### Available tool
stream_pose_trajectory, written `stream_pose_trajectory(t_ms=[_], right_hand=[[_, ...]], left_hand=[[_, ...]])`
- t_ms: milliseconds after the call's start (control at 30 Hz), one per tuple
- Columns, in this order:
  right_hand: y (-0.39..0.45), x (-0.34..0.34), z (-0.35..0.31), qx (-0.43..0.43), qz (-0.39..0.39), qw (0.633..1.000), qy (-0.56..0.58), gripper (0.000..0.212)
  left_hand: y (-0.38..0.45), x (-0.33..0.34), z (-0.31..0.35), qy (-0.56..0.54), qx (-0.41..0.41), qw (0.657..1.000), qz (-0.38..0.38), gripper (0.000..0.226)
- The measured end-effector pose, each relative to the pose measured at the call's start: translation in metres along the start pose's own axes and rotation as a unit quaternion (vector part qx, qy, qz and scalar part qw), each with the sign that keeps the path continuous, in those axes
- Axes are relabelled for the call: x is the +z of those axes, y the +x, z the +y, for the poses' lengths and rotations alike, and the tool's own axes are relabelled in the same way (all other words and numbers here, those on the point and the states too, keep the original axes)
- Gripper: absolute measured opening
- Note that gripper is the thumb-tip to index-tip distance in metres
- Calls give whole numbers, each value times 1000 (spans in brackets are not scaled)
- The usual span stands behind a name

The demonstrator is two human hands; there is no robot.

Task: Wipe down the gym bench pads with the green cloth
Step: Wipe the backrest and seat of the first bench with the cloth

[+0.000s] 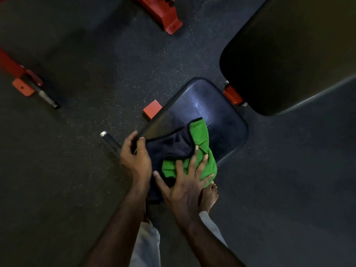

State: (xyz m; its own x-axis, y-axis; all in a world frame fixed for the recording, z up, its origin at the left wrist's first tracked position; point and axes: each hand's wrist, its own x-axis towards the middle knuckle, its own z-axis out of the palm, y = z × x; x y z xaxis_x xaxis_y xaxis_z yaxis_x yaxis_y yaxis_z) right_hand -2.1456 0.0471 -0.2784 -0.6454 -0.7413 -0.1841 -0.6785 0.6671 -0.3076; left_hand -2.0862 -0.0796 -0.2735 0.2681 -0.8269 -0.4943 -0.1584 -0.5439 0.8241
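The green cloth (200,151) lies on the near half of the seat pad (204,112), with a dark, black-edged fold turned back over its left part. Your right hand (185,187) lies flat on the cloth's near right portion: this grip is fully spread, fingers straight and splayed, pressing the fabric down rather than closing round it. Your left hand (134,157) is at the pad's near left corner; this grip is curled over the pad's edge, thumb on top, touching the dark fold of the cloth there.

The seat pad is dark blue and glossy, with a light reflection on its far part. Beyond it to the far right sits the larger back pad (289,54), joined to the seat by a red bracket (232,96). A red frame end (152,110) shows just left of the seat pad, and a black bar (110,141) with a bright tip projects near your left hand.

A bare foot (210,195) stands on the floor (77,132) just beside your right hand. More red equipment bases (163,14) stand far and at the left, well apart from the surface.
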Motion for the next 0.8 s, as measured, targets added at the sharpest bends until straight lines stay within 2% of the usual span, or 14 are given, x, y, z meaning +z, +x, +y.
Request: stream_pose_trajectory(t_ms=[67, 100, 167, 233, 300, 400, 467, 567, 633, 667, 733, 800], right_hand=[[4, 4, 18, -59, 1, 998, -11, 66], [7, 4, 31, -53, 16, 998, -3, 71], [13, 3, 47, 35, 55, 997, 49, 79], [16, 4, 39, 98, 55, 990, 80, 76], [15, 3, 33, 65, 32, 995, 66, 71], [12, -9, 50, 16, -30, 998, 50, 78], [16, -25, 56, 37, -26, 998, 53, 75], [26, -51, 43, 23, 78, 990, 111, 54], [34, -59, 31, 11, 133, 978, 160, 44], [37, -62, 23, 5, 127, 973, 192, 42], [37, -64, 3, -52, 21, 971, 232, 49], [32, -65, -12, -145, -115, 963, 197, 70]], left_hand=[[-3, 4, 7, 76, 81, 993, -47, 43], [-3, 7, 11, 110, 115, 985, -62, 46], [0, 9, 14, 159, 162, 971, -79, 49], [-3, 9, 14, 189, 199, 958, -86, 50], [-10, 4, 8, 214, 232, 946, -76, 47], [-23, -8, -4, 245, 240, 937, -59, 37], [-30, -12, -7, 265, 231, 935, -51, 25], [-29, -10, -2, 256, 221, 938, -77, 11], [-26, -3, 11, 188, 174, 961, -104, 10], [-23, 3, 16, 130, 124, 976, -120, 12], [-18, 14, 24, 19, 19, 987, -156, 14], [-12, 16, 28, -60, -64, 980, -177, 14]])
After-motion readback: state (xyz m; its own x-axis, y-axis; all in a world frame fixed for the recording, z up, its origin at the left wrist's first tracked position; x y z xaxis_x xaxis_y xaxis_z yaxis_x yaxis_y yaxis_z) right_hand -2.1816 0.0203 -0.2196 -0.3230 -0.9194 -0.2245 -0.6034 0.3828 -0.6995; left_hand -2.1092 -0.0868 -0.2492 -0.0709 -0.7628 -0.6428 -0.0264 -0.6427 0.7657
